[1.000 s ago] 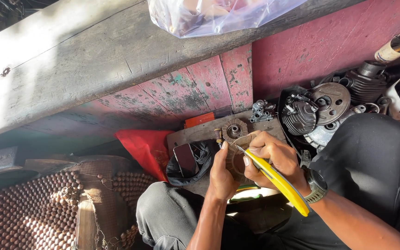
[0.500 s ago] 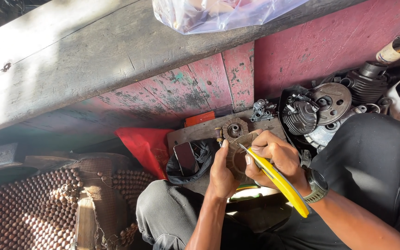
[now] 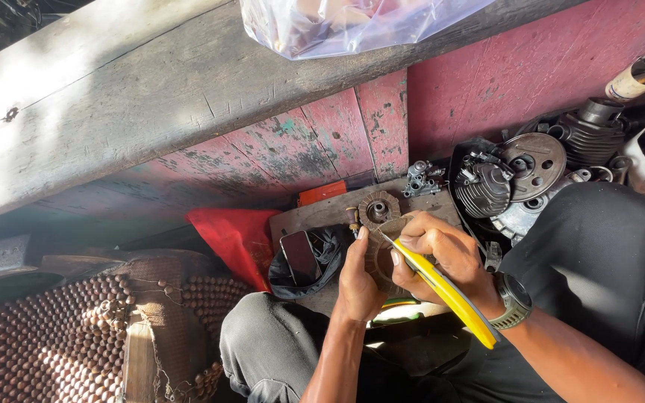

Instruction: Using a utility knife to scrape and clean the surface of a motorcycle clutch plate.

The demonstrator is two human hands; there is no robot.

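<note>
Right hand fingers pinch yellow-handled tool; left hand apparently grips round metal part

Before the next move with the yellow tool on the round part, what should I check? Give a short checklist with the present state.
1. Left hand supports the round metal part: ok.
2. Right hand grips the yellow-handled tool: ok.
3. Tool tip seated on the part: cannot tell, fingers hide it.
4. Part steady over the wooden board: ok.
5. Phone lies apart from the hands: ok.
</note>
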